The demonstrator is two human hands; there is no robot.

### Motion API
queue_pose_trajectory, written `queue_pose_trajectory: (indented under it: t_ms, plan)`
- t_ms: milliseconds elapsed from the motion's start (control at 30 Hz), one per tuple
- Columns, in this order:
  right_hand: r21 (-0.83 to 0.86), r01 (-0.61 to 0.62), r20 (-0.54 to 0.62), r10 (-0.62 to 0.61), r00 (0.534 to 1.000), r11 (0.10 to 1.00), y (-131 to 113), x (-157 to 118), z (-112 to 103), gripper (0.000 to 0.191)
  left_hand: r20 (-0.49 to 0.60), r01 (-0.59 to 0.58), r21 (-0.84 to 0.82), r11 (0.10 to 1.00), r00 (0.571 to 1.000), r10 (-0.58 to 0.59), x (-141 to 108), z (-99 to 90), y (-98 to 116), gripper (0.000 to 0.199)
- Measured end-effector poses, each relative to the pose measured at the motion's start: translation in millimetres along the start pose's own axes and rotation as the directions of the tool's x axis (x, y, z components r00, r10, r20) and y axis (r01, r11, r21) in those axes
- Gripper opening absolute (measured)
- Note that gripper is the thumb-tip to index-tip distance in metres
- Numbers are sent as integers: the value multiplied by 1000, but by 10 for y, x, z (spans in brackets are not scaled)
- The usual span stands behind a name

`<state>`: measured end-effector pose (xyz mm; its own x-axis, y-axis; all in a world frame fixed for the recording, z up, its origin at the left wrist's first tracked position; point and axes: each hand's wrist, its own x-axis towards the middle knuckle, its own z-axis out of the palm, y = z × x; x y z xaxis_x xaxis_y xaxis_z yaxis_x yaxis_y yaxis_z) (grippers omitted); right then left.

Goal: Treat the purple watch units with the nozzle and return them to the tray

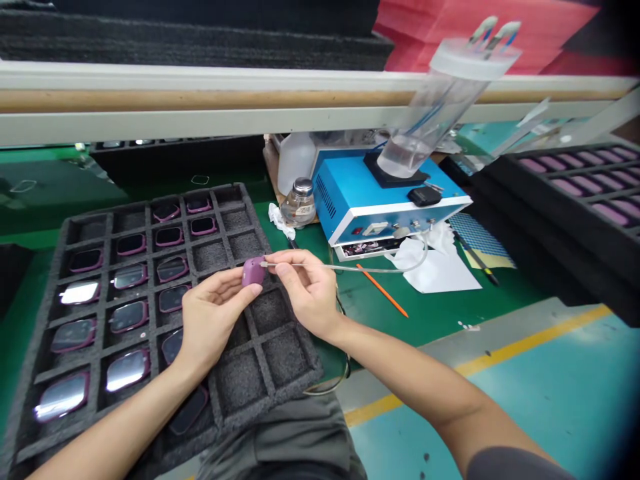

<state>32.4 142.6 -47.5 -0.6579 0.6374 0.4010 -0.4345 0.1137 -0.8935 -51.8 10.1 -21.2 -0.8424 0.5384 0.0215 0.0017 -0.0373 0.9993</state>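
Observation:
A small purple case (254, 272) is pinched between the thumb and fingers of my left hand (213, 310), above the dark grey foam tray. My right hand (310, 287) grips a thin clear tube (350, 269), whose narrow tip touches or nearly touches the case's side. The tube curves back to the front of a blue machine (350, 193). Beneath my hands, the foam tray (247, 419) has square compartments, several holding purple-framed pieces with dark or shiny faces, such as this piece (129, 369).
Right of the tray lie an orange stick (383, 291), white paper (445, 270) and a black pen (483, 265). A glass bottle (300, 203) stands left of the machine, a clear cylinder (430, 107) on it. Black trays (550, 220) are stacked at right. A shelf edge (200, 123) crosses behind.

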Motion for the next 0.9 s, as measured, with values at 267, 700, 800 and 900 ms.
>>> queue_pose_trajectory:
  t_ms: [267, 700, 800, 900]
  plan:
    - [-14, 4, -2, -4, 1000, 1000, -11, -4, -1, 14, -8, 9, -11, 1000, 1000, -9, 7, -1, -9, 38]
    - [5, 14, -6, -14, 1000, 1000, -16, -3, 5, 10, -2, 7, -14, 1000, 1000, -7, 8, 1, 1, 38]
    - [10, 9, -2, -9, 1000, 1000, -15, 4, 11, 10, 3, 5, -13, 1000, 1000, -5, 7, -5, -9, 37]
    - [-2, -1, -6, 1, 1000, 1000, -14, 6, 16, 13, 6, 1, -12, 1000, 1000, -1, 7, -3, -8, 36]
